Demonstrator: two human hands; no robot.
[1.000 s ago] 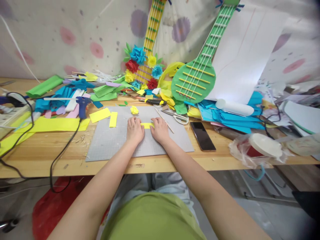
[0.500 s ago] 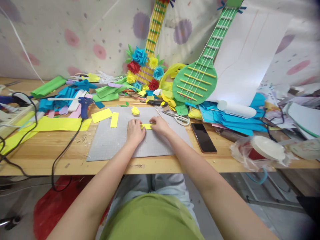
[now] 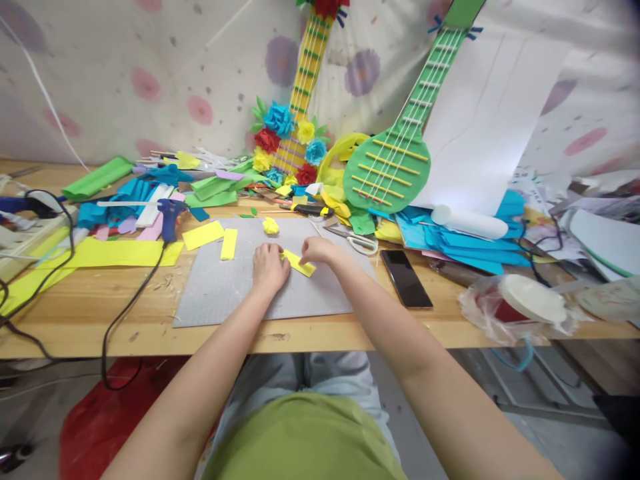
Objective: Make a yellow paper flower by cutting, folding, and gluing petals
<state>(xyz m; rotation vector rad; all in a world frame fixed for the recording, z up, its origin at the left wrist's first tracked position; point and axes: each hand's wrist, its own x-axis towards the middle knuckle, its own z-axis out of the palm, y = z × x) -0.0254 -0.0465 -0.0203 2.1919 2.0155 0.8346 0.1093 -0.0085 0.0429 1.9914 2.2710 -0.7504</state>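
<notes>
A folded yellow paper strip [image 3: 299, 263] lies slanted on the grey cutting mat [image 3: 215, 293], its right end lower. My left hand [image 3: 270, 265] rests at the strip's left end, fingers curled down on it. At the other side my right hand [image 3: 317, 251] is closed, with fingertips at the strip's upper right edge. Just beyond the hands sits a small yellow paper flower [image 3: 271, 226]. A short yellow paper piece [image 3: 229, 244] lies on the mat to the left, with a wider yellow piece [image 3: 203, 235] beside it.
A blue glue gun [image 3: 171, 219] with its black cord stands at left. Scissors [image 3: 361, 244], a utility knife [image 3: 313, 210] and a phone [image 3: 406, 278] lie beyond and to the right. A green paper guitar [image 3: 387, 170] and a flowered yellow one [image 3: 301, 93] lean behind.
The yellow strip has turned from level to slanting, its right end now nearer me. My right hand has curled in and shows more of the strip.
</notes>
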